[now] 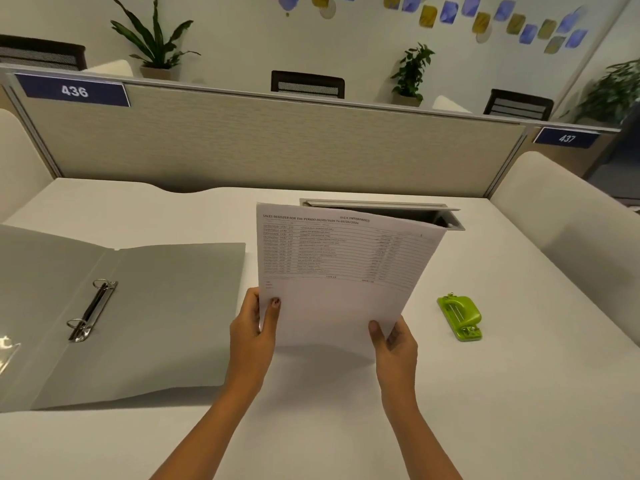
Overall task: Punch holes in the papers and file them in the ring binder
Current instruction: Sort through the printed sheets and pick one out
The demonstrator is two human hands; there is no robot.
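Note:
A printed stack of white papers [339, 265] stands upright above the middle of the white desk [311, 427], lifted off the surface. My left hand [254, 329] grips its lower left edge, thumb on the front. My right hand [394, 344] pinches the lower right corner. A grey ring binder [166, 306] lies open flat at the left, its two metal rings [90, 310] closed and bare. A green hole punch [461, 317] sits on the desk to the right of the papers, apart from both hands.
A cable hatch [446, 216] with its lid raised sits in the desk behind the papers. A beige partition [259, 140] closes the back. Rounded cream dividers [568, 216] flank the desk. A clear plastic sleeve [7, 351] shows at the far left edge.

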